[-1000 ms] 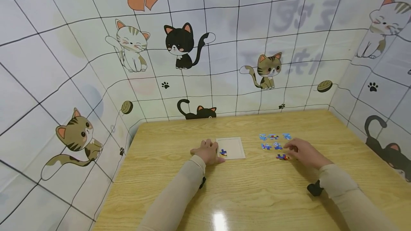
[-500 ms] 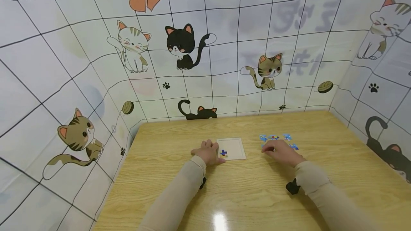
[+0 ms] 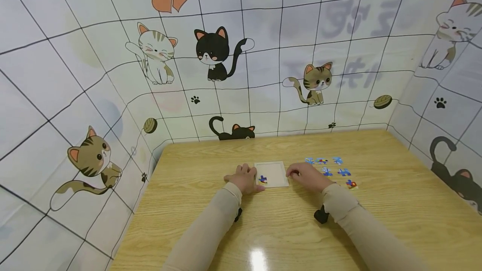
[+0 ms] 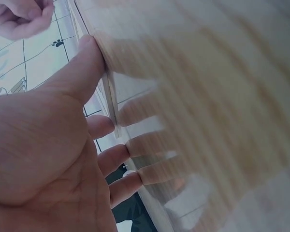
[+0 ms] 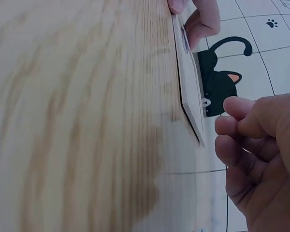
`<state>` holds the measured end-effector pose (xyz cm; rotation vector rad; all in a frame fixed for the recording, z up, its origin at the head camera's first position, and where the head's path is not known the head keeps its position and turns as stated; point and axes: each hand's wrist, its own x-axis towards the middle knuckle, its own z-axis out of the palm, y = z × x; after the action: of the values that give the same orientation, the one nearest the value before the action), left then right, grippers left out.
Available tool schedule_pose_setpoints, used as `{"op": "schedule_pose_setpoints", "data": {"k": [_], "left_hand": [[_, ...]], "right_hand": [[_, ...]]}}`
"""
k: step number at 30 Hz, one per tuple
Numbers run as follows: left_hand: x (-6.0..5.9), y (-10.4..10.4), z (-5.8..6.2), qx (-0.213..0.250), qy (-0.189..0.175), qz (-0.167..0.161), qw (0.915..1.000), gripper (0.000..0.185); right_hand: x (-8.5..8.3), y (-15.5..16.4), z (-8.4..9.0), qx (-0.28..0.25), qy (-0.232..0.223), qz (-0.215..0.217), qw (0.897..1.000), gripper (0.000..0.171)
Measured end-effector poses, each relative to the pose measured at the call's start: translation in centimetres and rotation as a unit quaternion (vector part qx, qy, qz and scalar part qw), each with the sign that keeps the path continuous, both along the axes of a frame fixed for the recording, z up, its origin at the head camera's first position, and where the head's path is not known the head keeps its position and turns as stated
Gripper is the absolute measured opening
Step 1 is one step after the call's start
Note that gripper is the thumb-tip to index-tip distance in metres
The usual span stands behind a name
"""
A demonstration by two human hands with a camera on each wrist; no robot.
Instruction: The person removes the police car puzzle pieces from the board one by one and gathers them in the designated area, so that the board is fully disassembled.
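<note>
A shallow white puzzle tray lies on the table, one blue-and-yellow puzzle piece in its lower left corner. My left hand rests against the tray's left edge with fingers spread; in the left wrist view its thumb touches the rim. My right hand is just right of the tray, thumb and forefinger pinched together. The puzzle piece in that pinch is hidden by the fingers in both the head view and the right wrist view, where the fingertips are apart from the tray.
Several loose puzzle pieces lie right of the tray, among them a blue piece and a red-and-yellow piece. My right hand covers part of this group. A cat-patterned cloth hangs behind the wooden table.
My right hand has taken a puzzle piece from the front of the loose group and moved left to the tray's right side. The left hand and tray have stayed put.
</note>
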<state>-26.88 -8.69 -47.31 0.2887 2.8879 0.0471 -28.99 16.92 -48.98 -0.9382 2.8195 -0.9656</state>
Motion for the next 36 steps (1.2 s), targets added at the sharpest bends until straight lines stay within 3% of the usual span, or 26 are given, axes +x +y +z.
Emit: {"op": "schedule_pose_setpoints", "data": {"k": [5, 14, 19, 26, 36], "left_hand": [[-0.2, 0.0, -0.2, 0.0, -0.004, 0.001, 1.0, 0.071], [-0.2, 0.1, 0.0, -0.002, -0.002, 0.004, 1.0, 0.07], [-0.1, 0.2, 0.1, -0.004, -0.002, 0.005, 1.0, 0.07], [-0.1, 0.1, 0.0, -0.007, -0.001, 0.003, 1.0, 0.066], [0.0, 0.1, 0.0, -0.007, 0.0, 0.005, 1.0, 0.063]], "right_hand": [[-0.6, -1.6, -0.2, 0.0, 0.005, 0.009, 1.0, 0.016], [-1.0, -4.6, -0.1, 0.038, 0.003, 0.033, 0.999, 0.025], [-1.1, -5.4, -0.5, 0.061, -0.006, 0.04, 0.997, 0.03], [-1.0, -6.0, -0.6, 0.056, -0.013, 0.053, 0.997, 0.031], [-0.7, -7.1, -0.9, 0.058, -0.041, 0.03, 0.997, 0.02]]}}
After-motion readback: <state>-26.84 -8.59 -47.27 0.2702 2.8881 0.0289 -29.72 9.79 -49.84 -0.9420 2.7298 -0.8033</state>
